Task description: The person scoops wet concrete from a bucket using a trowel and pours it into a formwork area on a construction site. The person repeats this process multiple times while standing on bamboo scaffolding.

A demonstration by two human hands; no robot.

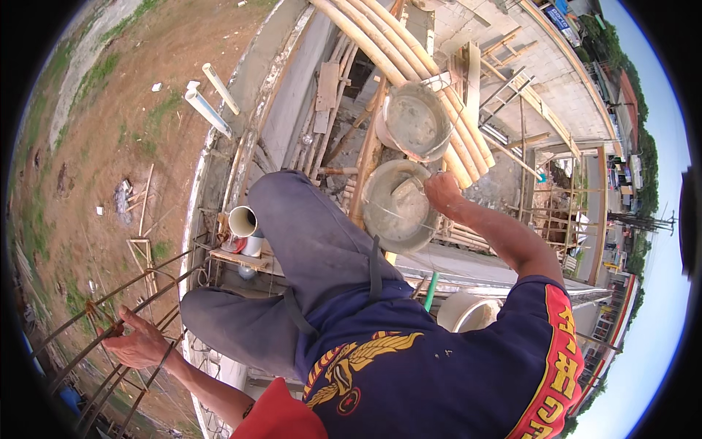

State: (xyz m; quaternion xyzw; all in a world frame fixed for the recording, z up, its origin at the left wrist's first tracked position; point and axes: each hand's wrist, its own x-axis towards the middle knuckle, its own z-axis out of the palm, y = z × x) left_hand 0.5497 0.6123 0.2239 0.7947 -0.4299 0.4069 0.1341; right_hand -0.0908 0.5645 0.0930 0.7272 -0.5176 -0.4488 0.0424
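Note:
My left hand [138, 341] is at the lower left, its thumb and fingers curled round a steel rebar [82, 351] of a tied reinforcement cage. At the centre right, my right hand [443, 192] is closed at the rim of a mortar bucket [375, 219]. A trowel [407, 186] lies against the wet grey mortar inside that bucket. Its handle seems to be in my fist, though the fingers hide it. Just beyond stands a second bucket [417, 123], also with grey mortar and a wire handle, beside several bamboo poles [378, 41].
A concrete wall top [263, 71] runs along my left, above bare ground. Open white PVC pipes [207, 112] stick up from it, and another pipe [242, 221] stands by my knee. A white bucket [470, 311] is at my right side. Wooden planks [370, 159] span a drop ahead.

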